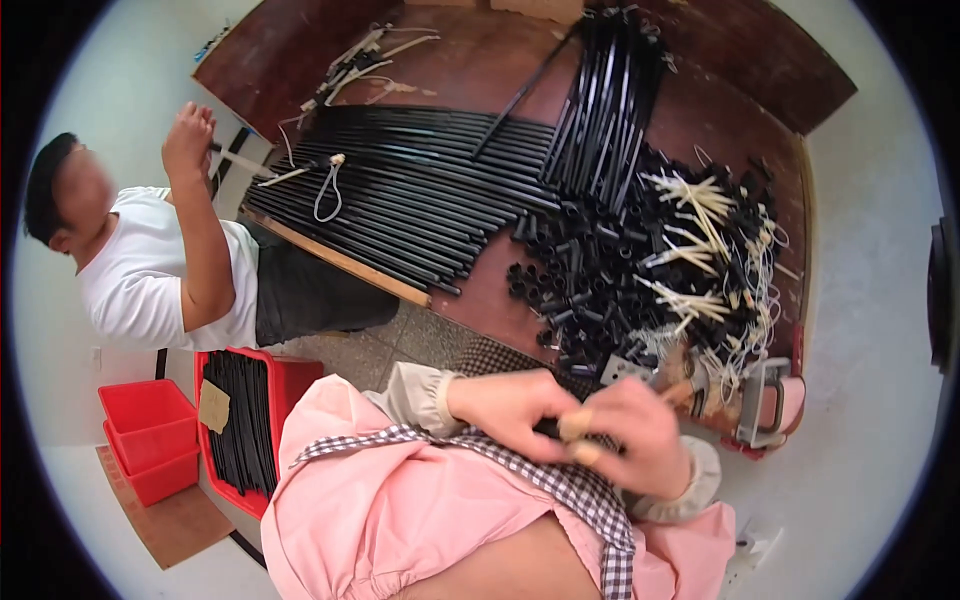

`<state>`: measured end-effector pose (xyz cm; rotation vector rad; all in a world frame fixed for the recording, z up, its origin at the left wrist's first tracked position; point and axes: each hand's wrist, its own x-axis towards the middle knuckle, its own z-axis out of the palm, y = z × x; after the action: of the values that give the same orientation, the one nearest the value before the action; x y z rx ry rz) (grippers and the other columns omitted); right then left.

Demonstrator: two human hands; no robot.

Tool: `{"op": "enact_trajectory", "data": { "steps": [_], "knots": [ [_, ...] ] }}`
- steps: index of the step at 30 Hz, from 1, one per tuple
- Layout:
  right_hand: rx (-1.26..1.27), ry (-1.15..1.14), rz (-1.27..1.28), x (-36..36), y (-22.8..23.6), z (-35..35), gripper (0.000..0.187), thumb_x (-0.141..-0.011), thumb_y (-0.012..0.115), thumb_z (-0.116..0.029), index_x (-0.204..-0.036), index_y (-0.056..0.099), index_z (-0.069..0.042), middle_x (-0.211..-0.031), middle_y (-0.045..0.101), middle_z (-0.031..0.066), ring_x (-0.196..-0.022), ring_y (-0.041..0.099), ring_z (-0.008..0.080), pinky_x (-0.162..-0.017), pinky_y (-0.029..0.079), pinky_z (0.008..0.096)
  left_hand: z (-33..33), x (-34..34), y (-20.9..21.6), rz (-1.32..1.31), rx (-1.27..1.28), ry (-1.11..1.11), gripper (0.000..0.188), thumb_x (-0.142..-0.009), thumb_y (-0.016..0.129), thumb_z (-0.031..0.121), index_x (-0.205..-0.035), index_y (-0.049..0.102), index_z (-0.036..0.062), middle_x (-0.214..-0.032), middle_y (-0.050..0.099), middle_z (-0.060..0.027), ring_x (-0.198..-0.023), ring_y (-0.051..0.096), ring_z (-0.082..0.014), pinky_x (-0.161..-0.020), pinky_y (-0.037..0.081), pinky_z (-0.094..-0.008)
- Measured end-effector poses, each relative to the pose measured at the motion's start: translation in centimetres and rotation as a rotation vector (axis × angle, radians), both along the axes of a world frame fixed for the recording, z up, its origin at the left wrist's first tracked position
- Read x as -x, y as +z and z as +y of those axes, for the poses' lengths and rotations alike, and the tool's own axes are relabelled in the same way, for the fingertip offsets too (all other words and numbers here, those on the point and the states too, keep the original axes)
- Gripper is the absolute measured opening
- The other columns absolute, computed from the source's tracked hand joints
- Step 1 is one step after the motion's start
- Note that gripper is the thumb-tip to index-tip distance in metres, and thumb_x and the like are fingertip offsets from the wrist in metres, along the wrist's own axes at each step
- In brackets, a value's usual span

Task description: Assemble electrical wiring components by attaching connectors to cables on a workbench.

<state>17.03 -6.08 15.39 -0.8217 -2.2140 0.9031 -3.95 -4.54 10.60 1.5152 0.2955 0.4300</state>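
Observation:
In front of my apron, my left hand [515, 412] and my right hand [635, 435] meet with their fingers curled together. Tan coverings sit on some of the right fingertips. Something dark shows between the fingers, but it is too hidden and blurred to name. Just beyond the hands, a heap of short black tube pieces [575, 285] lies on the reddish-brown table [492, 300]. Cream-coloured thin sticks [695, 250] and white looped cords [740, 335] rest on the heap's right side.
Long black rods [400, 195] lie side by side behind a wooden strip [345, 258], with a bundle of rods [605, 110] farther back. A metal fixture [765, 405] stands at the table's right corner. At left are a co-worker [165, 250], red bins [150, 430] and a rod-filled red crate [295, 380].

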Motion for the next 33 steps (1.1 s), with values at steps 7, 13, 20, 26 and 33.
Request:
{"op": "enact_trajectory", "data": {
  "steps": [7, 13, 20, 26, 33],
  "knots": [
    [0.105, 0.127, 0.100, 0.7, -2.0, -2.7, 0.033, -0.067, 0.078, -0.009, -0.097, 0.066, -0.003, -0.084, 0.062, 0.0072, -0.075, 0.061, 0.0222, -0.063, 0.050, 0.0300, -1.1, 0.0, -2.0, 0.010, 0.029, -0.202, 0.025, -0.078, 0.070, 0.019, -0.090, 0.063, -0.0027, -0.073, 0.064, -0.0125, -0.061, 0.059, -0.0172, -0.056, 0.046, -0.0307],
    [0.151, 0.008, 0.203, -0.5, -3.4, -2.0, 0.029, -0.070, 0.076, -0.006, -0.096, 0.065, -0.001, -0.084, 0.065, 0.0092, -0.070, 0.064, 0.0203, -0.060, 0.052, 0.0262, 5.6, 1.4, -0.3, 0.135, -0.374, -0.157, 0.044, -0.073, 0.077, 0.033, -0.100, 0.063, 0.0017, -0.085, 0.065, -0.0155, -0.070, 0.062, -0.0259, -0.062, 0.049, -0.0354],
    [0.647, -0.197, 0.389, -2.4, -4.2, -3.2, 0.021, -0.077, 0.069, -0.001, -0.095, 0.061, 0.004, -0.085, 0.066, 0.0108, -0.067, 0.064, 0.0137, -0.058, 0.052, 0.0232, 18.9, 10.0, -9.0, 0.669, -1.419, 0.722, 0.027, -0.073, 0.068, 0.017, -0.097, 0.060, 0.0089, -0.088, 0.058, -0.0075, -0.084, 0.058, -0.0277, -0.072, 0.049, -0.0379],
    [0.687, -0.433, 0.553, -4.6, -3.6, -3.6, 0.024, -0.084, 0.062, -0.004, -0.106, 0.058, 0.004, -0.085, 0.066, 0.0087, -0.061, 0.062, 0.0114, -0.056, 0.052, 0.0226, 19.9, 10.1, -8.3, 0.712, -1.343, 0.600, 0.021, -0.070, 0.064, 0.007, -0.091, 0.058, 0.0080, -0.088, 0.056, -0.0076, -0.081, 0.057, -0.0275, -0.070, 0.049, -0.0376],
    [-0.096, -1.005, 1.100, -9.1, -3.9, -2.9, 0.033, -0.091, 0.057, -0.022, -0.111, 0.050, 0.004, -0.091, 0.061, 0.0088, -0.071, 0.061, 0.0122, -0.061, 0.053, 0.0248, 15.2, 7.3, -2.3, 0.454, -1.113, 0.677, 0.028, -0.068, 0.063, 0.007, -0.097, 0.060, 0.0087, -0.080, 0.055, -0.0080, -0.069, 0.057, -0.0271, -0.062, 0.048, -0.0378]
  ]
}}
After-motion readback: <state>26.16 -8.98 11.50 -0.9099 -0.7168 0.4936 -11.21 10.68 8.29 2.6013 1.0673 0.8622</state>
